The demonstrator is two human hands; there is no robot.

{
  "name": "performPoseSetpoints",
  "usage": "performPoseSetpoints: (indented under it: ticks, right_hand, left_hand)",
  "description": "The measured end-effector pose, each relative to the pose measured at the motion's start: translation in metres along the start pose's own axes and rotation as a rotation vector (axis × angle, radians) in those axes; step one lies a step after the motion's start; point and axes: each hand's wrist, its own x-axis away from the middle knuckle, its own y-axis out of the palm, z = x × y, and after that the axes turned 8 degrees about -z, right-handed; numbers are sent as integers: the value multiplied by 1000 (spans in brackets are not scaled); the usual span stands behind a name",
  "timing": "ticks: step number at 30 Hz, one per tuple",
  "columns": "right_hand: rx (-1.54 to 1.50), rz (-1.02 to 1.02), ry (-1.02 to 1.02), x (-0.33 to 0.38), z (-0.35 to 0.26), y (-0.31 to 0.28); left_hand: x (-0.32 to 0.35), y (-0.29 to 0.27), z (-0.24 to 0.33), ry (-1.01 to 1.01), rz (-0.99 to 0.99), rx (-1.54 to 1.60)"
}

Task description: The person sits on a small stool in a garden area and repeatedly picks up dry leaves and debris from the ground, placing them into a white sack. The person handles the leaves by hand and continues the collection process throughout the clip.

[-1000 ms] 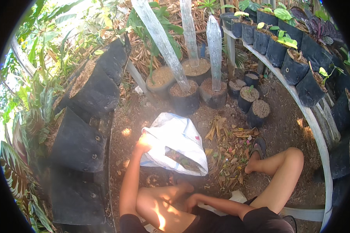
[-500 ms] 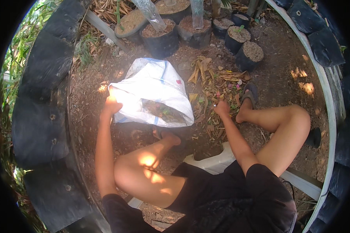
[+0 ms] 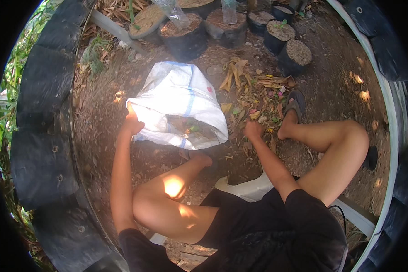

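- White sack [image 3: 170, 90] on brown soil [image 3: 99, 145], between left hand [image 3: 133, 124] and right hand [image 3: 254, 130]; open at near side, with leafy scraps [image 3: 193, 128] inside.
- Left: clamped on sack's left rim.
- Right: just beside dry leaves [image 3: 258, 93]; seemingly curled, but too small in view to tell whether gripping anything.
- Beyond sack: upright black pots [image 3: 183, 44], soil-filled.

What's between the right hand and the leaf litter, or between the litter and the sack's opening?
Nothing visible between the right hand and the leaf litter; the hand is right at it. From litter to opening, only the right edge of the white sack stands between; the left hand grips its left edge.
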Motion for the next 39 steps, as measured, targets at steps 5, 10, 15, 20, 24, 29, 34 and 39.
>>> performPoseSetpoints:
  ticks: [5,10,15,20,24,29,34,39]
  right_hand:
    - [-34,-243,58,10,-10,0]
    - [78,130,-58,15,-12,15]
    - [288,-8,-248,13,5,16]
    - [320,-85,-218,40,12,33]
    - [-72,57,-187,58,9,38]
    - [-436,-72,157,50,39,15]
    - [-334,-113,243,36,62,9]
    - [-306,-117,85,32,52,22]
  left_hand:
    - [7,-6,6,41,18,-14]
    - [13,-15,10,25,-53,29]
    - [16,-17,11,27,-98,62]
    - [14,-19,14,69,-66,75]
    - [12,-18,17,122,-74,87]
    - [18,-19,16,127,-88,77]
    - [32,-26,15,75,-136,112]
    - [39,-25,15,-5,-182,87]
